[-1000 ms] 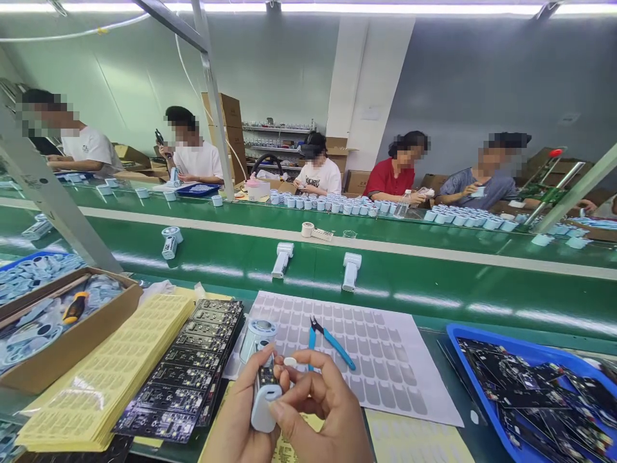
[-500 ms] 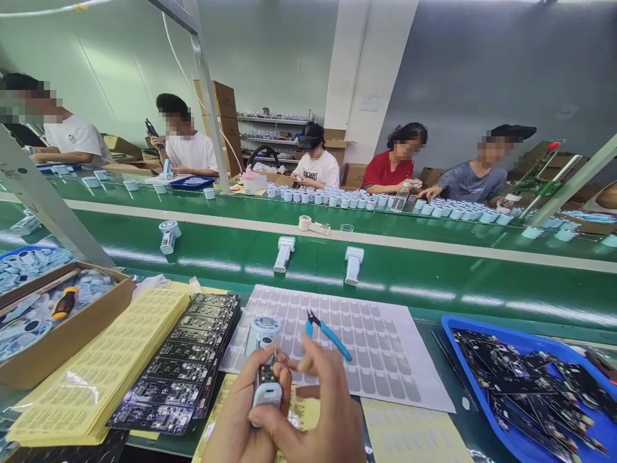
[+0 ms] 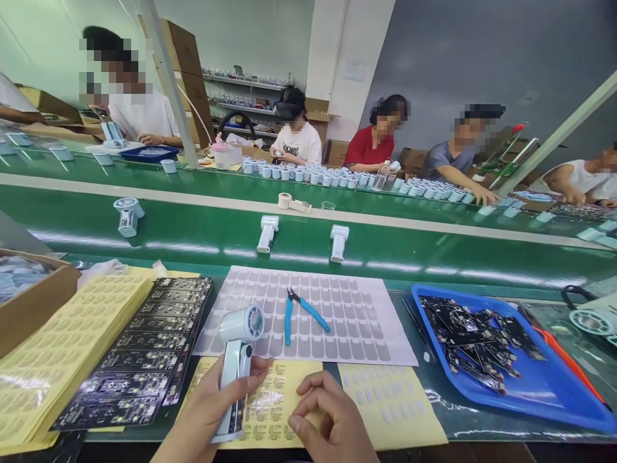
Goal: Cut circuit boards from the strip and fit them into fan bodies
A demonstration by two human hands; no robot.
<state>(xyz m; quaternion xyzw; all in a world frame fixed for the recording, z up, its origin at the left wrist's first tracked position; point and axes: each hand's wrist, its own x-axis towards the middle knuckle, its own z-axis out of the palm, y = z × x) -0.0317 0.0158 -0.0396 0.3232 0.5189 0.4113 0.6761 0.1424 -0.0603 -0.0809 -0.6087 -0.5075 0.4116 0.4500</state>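
My left hand (image 3: 207, 402) is wrapped around the handle of a light-blue handheld fan (image 3: 236, 363). The fan stands tilted, its round head up and its dark open side partly visible along the handle. To its right, my right hand (image 3: 332, 411) hovers over a yellow sheet of printed labels (image 3: 270, 415), fingers curled inward; whatever they may hold is hidden. Beyond both hands, blue-handled cutters (image 3: 299, 315) lie on a white sheet of grey stickers (image 3: 351, 321). Another yellow sheet with pale stickers (image 3: 390, 405) is beside my right hand.
Stacked yellow sheets (image 3: 72, 347), black circuit boards (image 3: 139, 347) and a cardboard box (image 3: 43, 302) are on the left. A blue tray (image 3: 540, 399) of boards is on the right. Fans (image 3: 339, 243) lie on the green conveyor (image 3: 216, 238); co-workers sit behind it.
The fan has turned in my left hand, its head now upright and facing right. My right hand has come away from the fan and lowered to the right. The view has shifted rightward.
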